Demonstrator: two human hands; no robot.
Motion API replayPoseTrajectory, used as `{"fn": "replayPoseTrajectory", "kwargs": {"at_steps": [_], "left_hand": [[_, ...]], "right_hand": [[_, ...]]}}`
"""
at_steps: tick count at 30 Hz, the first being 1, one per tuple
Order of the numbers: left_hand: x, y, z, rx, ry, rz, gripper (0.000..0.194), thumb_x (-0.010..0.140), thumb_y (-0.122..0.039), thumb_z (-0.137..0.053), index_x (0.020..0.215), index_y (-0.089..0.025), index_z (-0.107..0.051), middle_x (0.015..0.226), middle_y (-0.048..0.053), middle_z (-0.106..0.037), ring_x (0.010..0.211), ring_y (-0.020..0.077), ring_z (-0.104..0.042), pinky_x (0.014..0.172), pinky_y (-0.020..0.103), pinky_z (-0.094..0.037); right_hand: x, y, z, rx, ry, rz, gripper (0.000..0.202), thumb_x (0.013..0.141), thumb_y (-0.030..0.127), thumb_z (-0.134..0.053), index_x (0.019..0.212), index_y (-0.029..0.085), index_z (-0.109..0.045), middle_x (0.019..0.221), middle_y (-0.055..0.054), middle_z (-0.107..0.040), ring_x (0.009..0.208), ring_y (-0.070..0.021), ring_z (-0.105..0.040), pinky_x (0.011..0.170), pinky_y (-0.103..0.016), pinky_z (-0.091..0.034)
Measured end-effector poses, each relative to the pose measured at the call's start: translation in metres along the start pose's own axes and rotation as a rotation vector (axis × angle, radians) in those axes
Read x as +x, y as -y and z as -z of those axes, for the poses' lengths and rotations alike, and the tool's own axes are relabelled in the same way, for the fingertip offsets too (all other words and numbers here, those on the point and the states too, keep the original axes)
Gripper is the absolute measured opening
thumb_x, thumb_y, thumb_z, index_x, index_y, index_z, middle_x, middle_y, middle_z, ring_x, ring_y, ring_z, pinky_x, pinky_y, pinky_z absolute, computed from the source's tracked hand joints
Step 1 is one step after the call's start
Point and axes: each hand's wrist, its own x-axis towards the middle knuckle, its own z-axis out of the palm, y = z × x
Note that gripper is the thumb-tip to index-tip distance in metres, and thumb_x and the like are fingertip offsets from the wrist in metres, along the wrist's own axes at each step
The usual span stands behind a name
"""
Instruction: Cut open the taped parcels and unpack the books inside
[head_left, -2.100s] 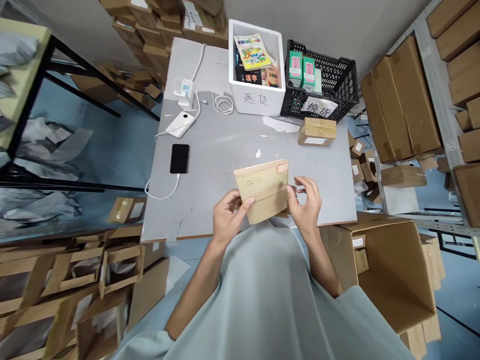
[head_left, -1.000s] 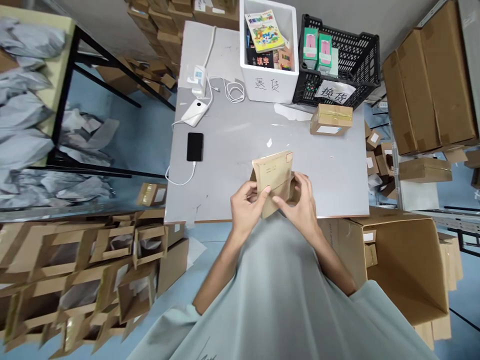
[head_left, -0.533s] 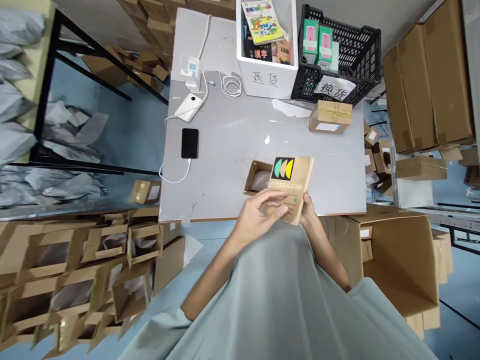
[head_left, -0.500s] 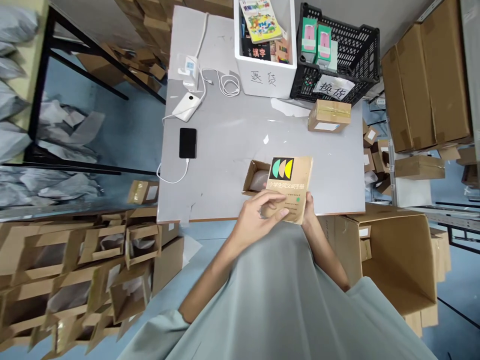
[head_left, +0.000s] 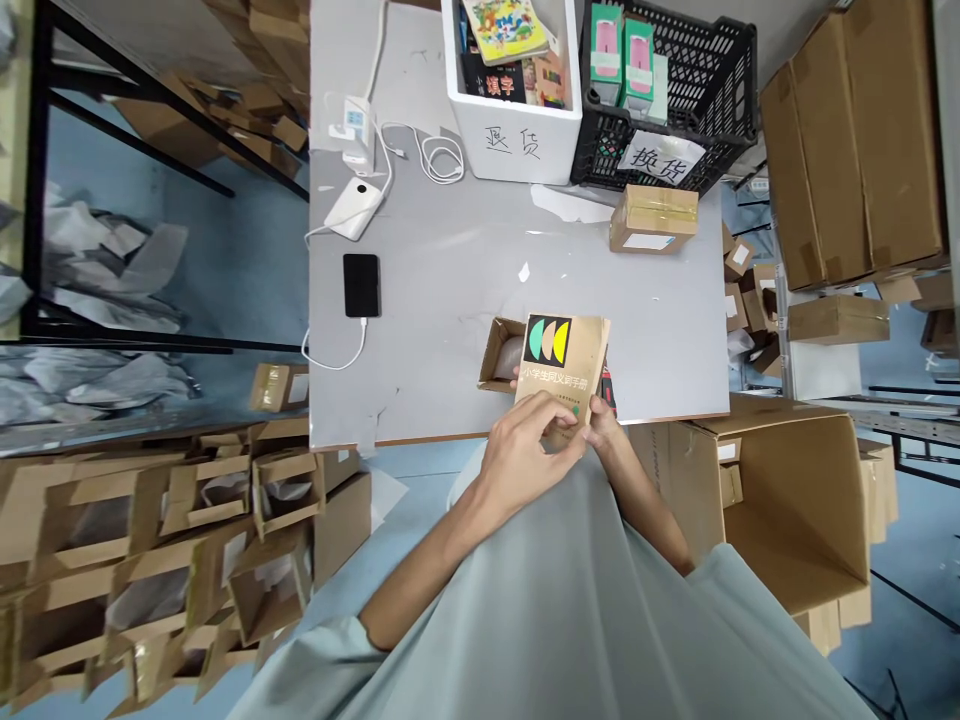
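Observation:
A tan paperback book with a black square of coloured half-circles on its cover is held up over the table's front edge. Curled over its lower part, my left hand is closed at the bottom edge. My right hand grips the book's lower right side, its thumb on the edge and the other fingers mostly hidden. From behind the right edge shows a strip of something dark and red, mostly covered. Just left of the book sits a small open cardboard box, with clear plastic wrap inside.
On the grey table are a white bin of books, a black crate with boxes, a taped carton, a black phone, a power bank and cables. Several open cartons stand at left; a large open box stands right.
The book is tilted more, and my left fingers have curled in at its lower edge. My right thumb has come onto the edge. The dark red strip behind the book now shows.

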Motion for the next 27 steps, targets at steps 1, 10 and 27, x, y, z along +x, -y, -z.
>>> {"fn": "replayPoseTrajectory", "kwargs": {"at_steps": [1, 10, 27], "left_hand": [[0.001, 0.000, 0.001, 0.006, -0.006, 0.005, 0.012, 0.095, -0.025, -0.078, 0.085, -0.028, -0.071, 0.081, 0.000, -0.075, 0.071, 0.0187, -0.067, 0.068, 0.033, -0.053], [0.009, 0.014, 0.024, 0.071, -0.073, 0.124, 0.005, 0.088, -0.026, -0.074, 0.083, -0.025, -0.077, 0.082, -0.001, -0.075, 0.065, 0.0143, -0.059, 0.064, 0.029, -0.047], [0.021, 0.078, 0.060, -0.378, -0.184, 0.604, 0.025, 0.062, -0.042, -0.087, 0.071, -0.020, -0.079, 0.067, 0.000, -0.068, 0.059, 0.0116, -0.051, 0.057, 0.025, -0.043]], "right_hand": [[0.000, 0.002, -0.001, -0.002, 0.022, 0.000, 0.090, 0.048, 0.088, -0.092, 0.114, 0.028, -0.080, 0.104, -0.009, -0.085, 0.111, -0.0367, -0.079, 0.078, -0.046, -0.070], [-0.002, 0.015, -0.002, -0.048, 0.174, -0.043, 0.090, 0.067, 0.074, -0.096, 0.144, 0.036, -0.072, 0.137, -0.007, -0.084, 0.132, -0.0364, -0.076, 0.104, -0.049, -0.067], [-0.006, 0.017, 0.036, 0.115, 0.309, -0.111, 0.093, 0.062, 0.058, -0.096, 0.148, 0.032, -0.071, 0.146, -0.011, -0.082, 0.143, -0.0419, -0.074, 0.113, -0.057, -0.068]]}}
